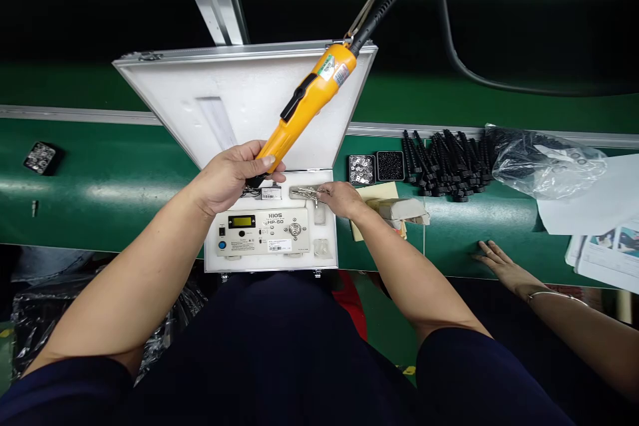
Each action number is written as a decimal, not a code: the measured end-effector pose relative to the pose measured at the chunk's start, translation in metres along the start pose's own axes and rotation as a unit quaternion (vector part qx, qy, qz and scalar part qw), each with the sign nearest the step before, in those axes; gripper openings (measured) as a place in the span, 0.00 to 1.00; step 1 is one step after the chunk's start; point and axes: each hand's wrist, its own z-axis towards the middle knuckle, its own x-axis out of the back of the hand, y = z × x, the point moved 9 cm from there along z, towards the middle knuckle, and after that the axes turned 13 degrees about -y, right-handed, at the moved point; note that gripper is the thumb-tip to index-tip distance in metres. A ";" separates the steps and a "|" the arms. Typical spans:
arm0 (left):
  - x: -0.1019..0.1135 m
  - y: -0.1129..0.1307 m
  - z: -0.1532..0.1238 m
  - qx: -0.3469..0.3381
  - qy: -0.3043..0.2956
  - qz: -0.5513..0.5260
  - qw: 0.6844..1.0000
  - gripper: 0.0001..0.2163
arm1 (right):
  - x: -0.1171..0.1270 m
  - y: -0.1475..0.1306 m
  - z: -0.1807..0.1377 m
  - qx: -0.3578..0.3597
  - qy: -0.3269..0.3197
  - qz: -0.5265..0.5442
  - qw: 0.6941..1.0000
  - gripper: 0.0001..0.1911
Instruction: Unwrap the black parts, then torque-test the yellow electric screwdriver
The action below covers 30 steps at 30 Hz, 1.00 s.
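Observation:
My left hand (234, 173) is wrapped round the lower end of a yellow electric screwdriver (304, 103), which slants over an open case (210, 265). In the white foam of the case lies a HIOS HP-50 torque meter (262, 231) with a small display. My right hand (342, 198) reaches to a foam slot right of the meter's upper edge. Its fingertips are closed on small silvery metal parts (312, 194), whose exact kind is unclear. A labelled dark adapter (271, 192) sits in the foam below my left hand.
A black cable (449, 46) and a hook hold the screwdriver from above. To the right are trays of washers (362, 169) and small black parts (390, 166), black bolts (446, 163), a plastic bag (554, 163) and papers (609, 249). Another person's hand (499, 265) rests at the table edge.

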 end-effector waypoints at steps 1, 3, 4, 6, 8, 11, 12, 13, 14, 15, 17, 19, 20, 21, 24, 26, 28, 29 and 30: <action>0.000 0.000 0.000 0.000 0.000 0.002 1.000 0.15 | -0.001 0.001 0.000 -0.002 0.002 0.003 1.000 0.15; 0.001 0.000 0.000 -0.003 0.002 0.004 1.000 0.16 | -0.003 0.002 -0.001 -0.006 0.006 0.007 1.000 0.15; 0.001 0.000 0.000 -0.004 0.003 0.005 1.000 0.16 | -0.004 0.002 -0.001 -0.009 0.007 0.006 1.000 0.15; 0.001 0.000 0.000 -0.005 0.003 0.005 1.000 0.17 | -0.004 0.003 -0.001 -0.014 0.013 -0.001 1.000 0.16; 0.001 0.001 -0.001 -0.003 0.003 0.005 1.000 0.17 | -0.005 0.003 -0.001 -0.019 0.018 -0.012 1.000 0.16; 0.000 0.001 -0.002 0.000 0.007 0.007 1.000 0.16 | -0.006 0.002 -0.001 -0.021 0.023 -0.028 0.999 0.17; 0.000 0.002 -0.002 -0.001 0.008 0.008 1.000 0.15 | -0.006 0.001 -0.001 -0.022 0.024 -0.034 0.999 0.17; 0.000 0.002 -0.002 -0.001 0.009 0.009 1.000 0.15 | -0.007 0.001 -0.001 -0.025 0.024 -0.040 0.999 0.17; 0.000 0.002 -0.002 0.000 0.010 0.009 1.000 0.14 | -0.007 0.001 -0.002 -0.028 0.024 -0.046 0.998 0.17; 0.000 0.002 -0.002 0.001 0.010 0.007 1.000 0.14 | -0.007 0.000 -0.002 -0.031 0.023 -0.053 0.998 0.17; -0.001 0.001 -0.002 0.004 0.011 0.000 1.000 0.13 | -0.008 -0.002 -0.002 -0.032 0.021 -0.067 0.997 0.17; -0.003 0.001 -0.002 0.007 0.010 -0.016 1.000 0.13 | -0.008 -0.005 -0.003 -0.025 0.023 -0.079 0.996 0.17; -0.004 0.001 -0.002 0.009 0.008 -0.027 1.000 0.13 | -0.008 -0.006 -0.004 -0.022 0.025 -0.084 0.996 0.17; -0.006 0.001 -0.002 0.009 0.006 -0.037 0.999 0.13 | -0.008 -0.007 -0.004 -0.020 0.026 -0.086 0.996 0.16; -0.010 0.005 -0.005 0.008 -0.003 -0.060 0.998 0.11 | -0.008 -0.006 -0.002 -0.020 0.024 -0.086 0.996 0.16; -0.012 0.008 -0.007 0.005 -0.008 -0.066 0.998 0.10 | -0.009 -0.005 -0.001 -0.019 0.020 -0.083 0.996 0.16; -0.014 0.009 -0.009 0.004 -0.015 -0.074 0.997 0.10 | -0.009 -0.004 0.000 -0.016 0.020 -0.083 0.996 0.17; -0.016 0.010 -0.010 0.004 -0.020 -0.083 0.996 0.10 | -0.009 -0.004 0.000 -0.015 0.022 -0.083 0.996 0.17; -0.018 0.010 -0.011 0.005 -0.026 -0.094 0.995 0.10 | -0.009 -0.005 -0.001 -0.014 0.025 -0.085 0.996 0.17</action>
